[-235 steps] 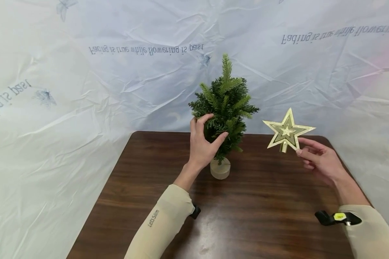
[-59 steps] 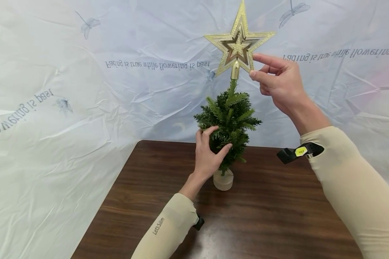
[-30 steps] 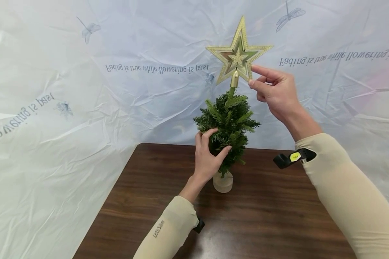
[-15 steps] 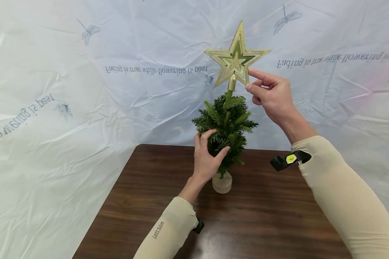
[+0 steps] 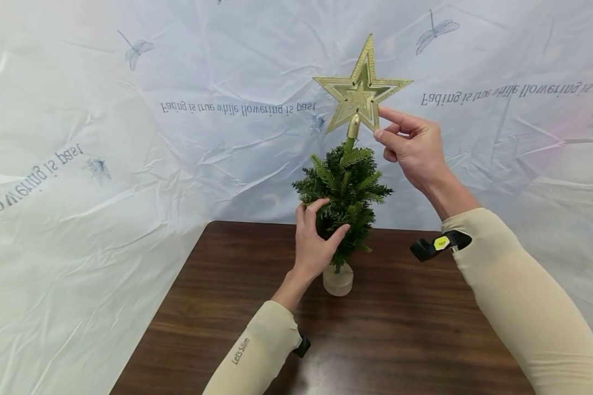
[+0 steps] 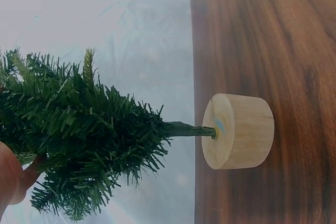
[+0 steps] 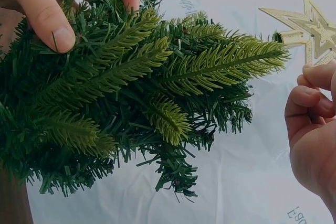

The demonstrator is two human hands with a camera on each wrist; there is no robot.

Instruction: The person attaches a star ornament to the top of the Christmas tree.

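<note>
A small artificial Christmas tree (image 5: 348, 175) stands upright on a round, pale wooden base (image 6: 247, 132). My left hand (image 5: 312, 241) grips its foliage from the left, with thumb and fingers around the lower branches. At the tree's tip sits a gold star topper (image 5: 359, 99), its short tube over the topmost sprig. My right hand (image 5: 417, 145) pinches the star's lower right point between thumb and fingers. In the right wrist view, light green sprigs lie in front of the tube (image 7: 294, 37) and partly hide where it meets the tip.
The tree's base rests on a dark brown wooden table (image 5: 400, 318), near its far edge. Behind the table hangs a wrinkled pale sheet (image 5: 247, 159) with printed lettering and dragonflies. Both forearms wear cream sleeves (image 5: 514, 291) with black wrist straps.
My right hand has carried the star from the table's right side up and left to the treetop, then lowered it a little. My left hand has kept its grip on the tree.
</note>
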